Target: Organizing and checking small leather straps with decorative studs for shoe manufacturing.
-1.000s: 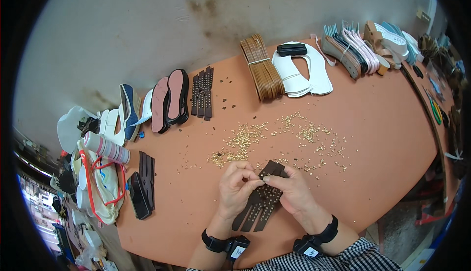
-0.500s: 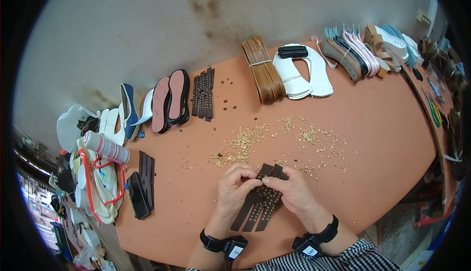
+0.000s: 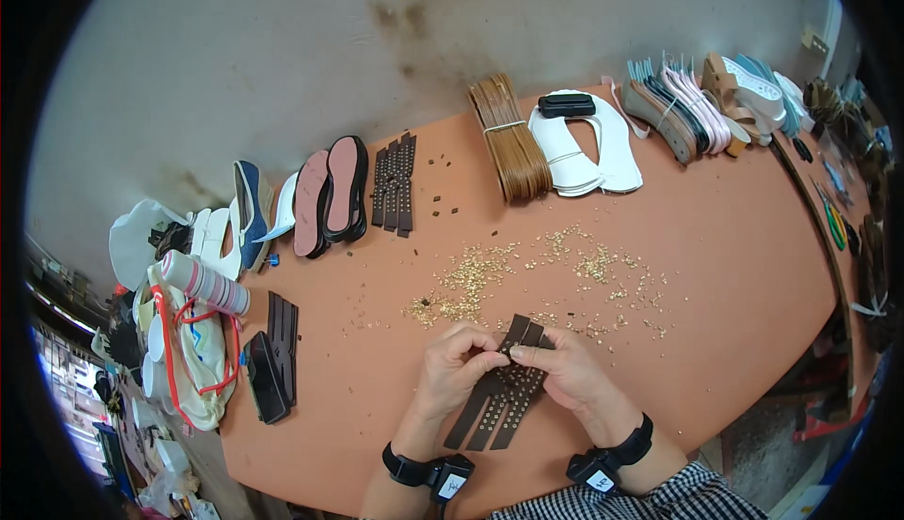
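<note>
Both hands hold a dark brown strapped shoe upper [image 3: 508, 398], dotted with rows of small gold studs, above the near part of the table. My left hand [image 3: 457, 365] pinches at its upper left edge, thumb and fingertips together. My right hand [image 3: 570, 369] grips the strap ends from the right, thumb pressed at the same spot. What lies between the fingertips is too small to make out. The upper's lower strips fan out toward me. Just beyond the hands, many loose gold studs [image 3: 466, 275] are scattered over the table.
On the reddish-brown table [image 3: 734, 332], a studded upper [image 3: 393, 186] and pink-topped soles [image 3: 347, 186] lie far left. Plain dark strips [image 3: 282, 341] sit beside a black case [image 3: 267, 379]. A brown strap bundle [image 3: 513, 144], white cutouts [image 3: 621, 158] and wedge soles [image 3: 664, 120] line the back.
The view has shifted slightly. Both hands stay on the upper, pinching at nearly the same place, with only small finger movement.
</note>
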A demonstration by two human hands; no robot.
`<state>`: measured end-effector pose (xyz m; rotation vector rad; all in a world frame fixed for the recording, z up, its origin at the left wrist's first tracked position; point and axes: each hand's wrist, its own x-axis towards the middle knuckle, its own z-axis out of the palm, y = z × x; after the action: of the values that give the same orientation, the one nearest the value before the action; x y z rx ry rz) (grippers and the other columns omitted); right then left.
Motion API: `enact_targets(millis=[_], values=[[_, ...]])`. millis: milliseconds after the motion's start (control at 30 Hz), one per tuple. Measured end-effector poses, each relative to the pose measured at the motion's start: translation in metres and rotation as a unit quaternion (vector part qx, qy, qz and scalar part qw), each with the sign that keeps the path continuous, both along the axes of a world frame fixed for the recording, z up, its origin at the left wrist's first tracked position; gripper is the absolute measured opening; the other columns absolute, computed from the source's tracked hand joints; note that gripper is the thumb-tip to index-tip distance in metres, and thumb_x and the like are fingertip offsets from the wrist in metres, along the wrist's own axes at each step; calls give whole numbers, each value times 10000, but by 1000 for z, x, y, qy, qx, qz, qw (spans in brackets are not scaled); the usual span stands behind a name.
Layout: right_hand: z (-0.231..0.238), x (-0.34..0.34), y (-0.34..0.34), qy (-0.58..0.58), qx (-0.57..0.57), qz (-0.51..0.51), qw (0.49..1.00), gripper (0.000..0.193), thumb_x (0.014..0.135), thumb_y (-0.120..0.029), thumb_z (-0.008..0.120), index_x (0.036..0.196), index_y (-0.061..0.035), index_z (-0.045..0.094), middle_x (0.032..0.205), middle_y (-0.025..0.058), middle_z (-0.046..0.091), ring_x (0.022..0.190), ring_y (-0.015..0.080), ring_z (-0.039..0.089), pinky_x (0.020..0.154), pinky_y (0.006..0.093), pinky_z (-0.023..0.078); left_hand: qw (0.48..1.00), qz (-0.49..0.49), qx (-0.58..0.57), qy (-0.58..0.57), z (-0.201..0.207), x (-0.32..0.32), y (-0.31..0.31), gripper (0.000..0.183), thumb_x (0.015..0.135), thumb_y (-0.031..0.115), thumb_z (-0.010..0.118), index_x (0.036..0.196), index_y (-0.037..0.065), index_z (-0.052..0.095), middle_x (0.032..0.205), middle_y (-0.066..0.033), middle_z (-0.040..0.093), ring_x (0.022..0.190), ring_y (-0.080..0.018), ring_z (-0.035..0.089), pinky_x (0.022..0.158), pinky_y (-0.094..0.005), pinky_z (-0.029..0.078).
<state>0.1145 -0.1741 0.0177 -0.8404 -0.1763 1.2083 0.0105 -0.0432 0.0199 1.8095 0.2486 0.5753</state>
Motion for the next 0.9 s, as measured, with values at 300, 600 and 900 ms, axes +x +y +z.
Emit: enact_targets(millis=[300,600,900], values=[[7,-4,2,12,-11,-11,1000,181,811,-59,601,976,12,578,871,37,600,768,86,563,702,222,467,991,-20,-133,14,-2,-3,4,96,691,-27,652,717,5,566,777,-31,535,711,-97,496,633,-215,397],[-3,-3,1,-34,-1,18,999,167,824,-87,590,958,11,579,852,22,592,738,74,549,666,215,458,983,-42,-179,18,-4,-4,4,96,699,-31,643,713,7,556,767,-30,529,707,-93,501,637,-211,406],[-9,-4,8,79,0,-21,997,172,825,-37,539,991,7,546,849,57,602,716,133,590,660,262,495,966,-5,-238,105,-4,-4,9,61,793,53,591,744,23,571,742,-10,560,655,-79,502,601,-207,407]])
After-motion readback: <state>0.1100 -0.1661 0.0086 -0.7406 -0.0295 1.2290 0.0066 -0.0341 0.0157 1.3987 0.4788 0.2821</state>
